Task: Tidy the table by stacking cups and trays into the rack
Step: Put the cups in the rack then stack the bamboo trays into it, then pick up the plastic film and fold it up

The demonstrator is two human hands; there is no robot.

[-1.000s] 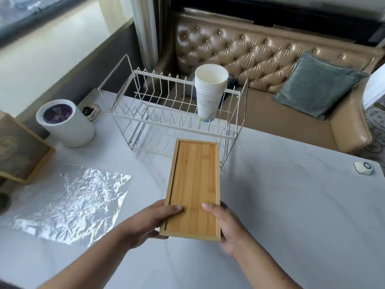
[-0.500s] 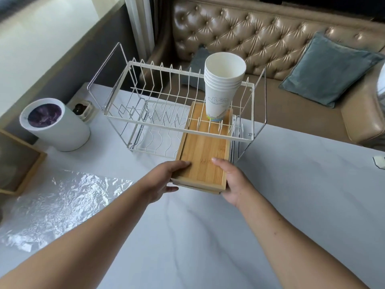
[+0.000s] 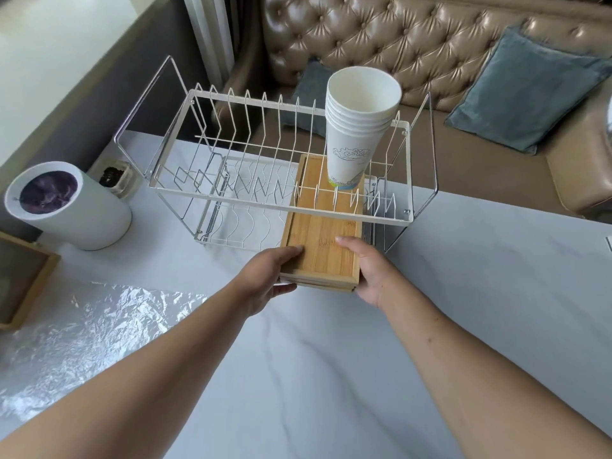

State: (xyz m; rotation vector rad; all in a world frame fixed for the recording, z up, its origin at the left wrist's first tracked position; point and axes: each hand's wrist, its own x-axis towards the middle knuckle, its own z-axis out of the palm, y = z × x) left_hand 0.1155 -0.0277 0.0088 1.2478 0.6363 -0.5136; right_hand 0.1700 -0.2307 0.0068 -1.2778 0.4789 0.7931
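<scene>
1. Rack (image 3: 265, 207): white wire, two tiers, standing on the counter (image 3: 331, 376). It is serving as the landmark for every entry below.
2. Bamboo tray (image 3: 318, 233): lying flat in the rack's lower tier, at the rack's right end. Its far part is sitting under the upper tier. Its near end is projecting out of the rack's front.
3. Long axis of the tray: running front to back through the rack, pointing straight away from both hands.
4. Under the tray's near end, edges of what appear to be more trays are showing. How many cannot be told.
5. Left hand (image 3: 265, 276): gripping the tray's near-left corner in front of the rack, with the thumb lying on top and the fingers (image 3: 284, 288) curling beneath.
6. Right hand (image 3: 371, 273): gripping the near-right corner, with the thumb resting on the tray's top face. The other fingers are hidden round the side.
7. Both hands are sitting about equally near the rack's front. By judgement, the tray is needing a straight push along its long axis to seat it fully.
8. Cup stack (image 3: 359, 127): standing upright on the rack's upper tier, directly above the tray's far end, with the wires between them.
9. White canister (image 3: 76, 213): standing left of the rack.
10. Foil sheet (image 3: 82, 326): lying front-left of the rack.
</scene>
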